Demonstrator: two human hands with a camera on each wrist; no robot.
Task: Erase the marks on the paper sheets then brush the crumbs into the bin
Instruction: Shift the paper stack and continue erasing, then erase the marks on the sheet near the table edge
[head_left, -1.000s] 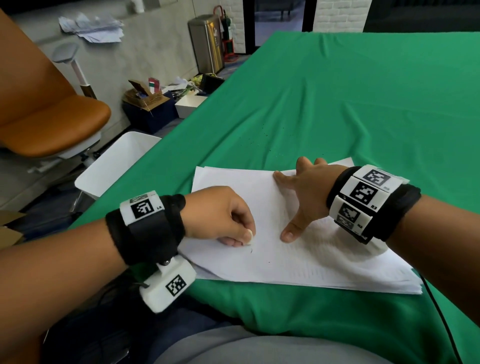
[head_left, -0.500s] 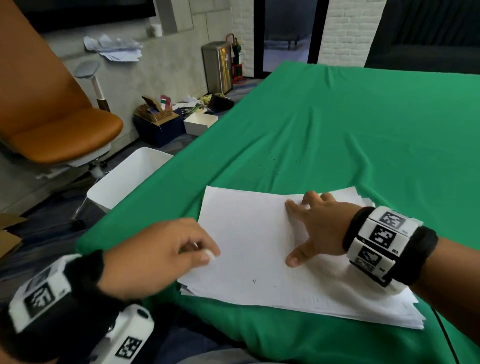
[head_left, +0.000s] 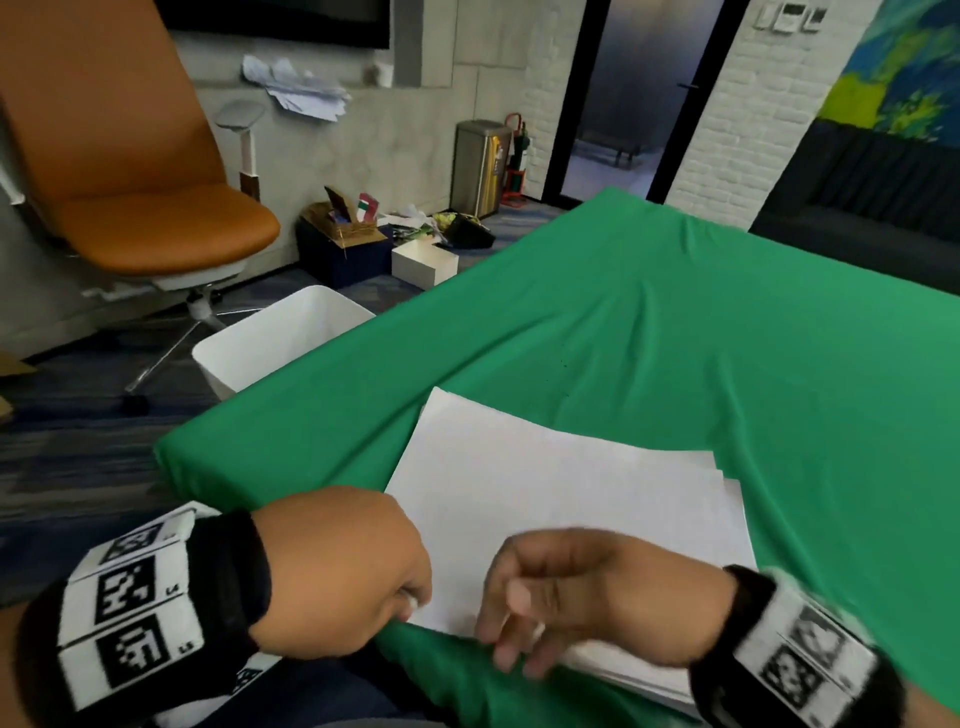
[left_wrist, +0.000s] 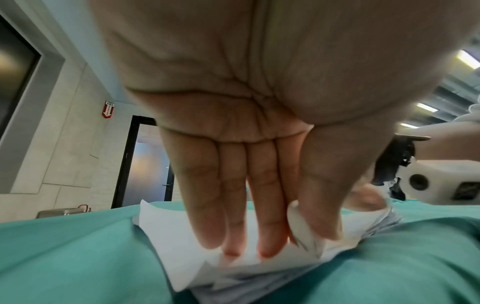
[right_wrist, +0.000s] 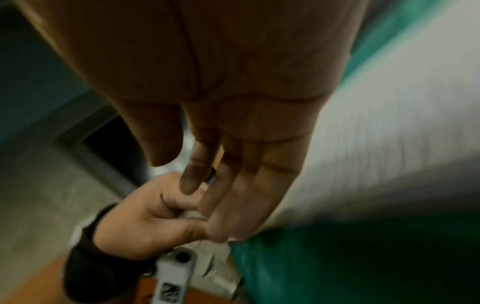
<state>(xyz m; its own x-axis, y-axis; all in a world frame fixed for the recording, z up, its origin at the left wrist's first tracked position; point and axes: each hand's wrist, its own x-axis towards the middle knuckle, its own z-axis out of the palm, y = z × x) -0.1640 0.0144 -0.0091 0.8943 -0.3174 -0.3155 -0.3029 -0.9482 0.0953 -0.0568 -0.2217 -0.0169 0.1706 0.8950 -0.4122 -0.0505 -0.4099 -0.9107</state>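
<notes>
A stack of white paper sheets lies on the green cloth near the table's front edge. At the stack's near-left corner, my left hand pinches a small white eraser between thumb and index finger. Its other fingers lie straight over the paper. My right hand hovers blurred over the stack's near edge, close to the left hand. The right fingers are loose and hold nothing. No pencil marks are visible on the top sheet in the head view.
A white bin stands on the floor against the table's left edge. An orange office chair is behind it. Boxes and clutter and a steel bin sit by the far wall. A few dark specks lie on the cloth beyond the paper.
My right hand has lifted off the middle of the sheet and come back to the near edge beside the left hand. The left hand has moved to the near-left corner, still holding the eraser.
</notes>
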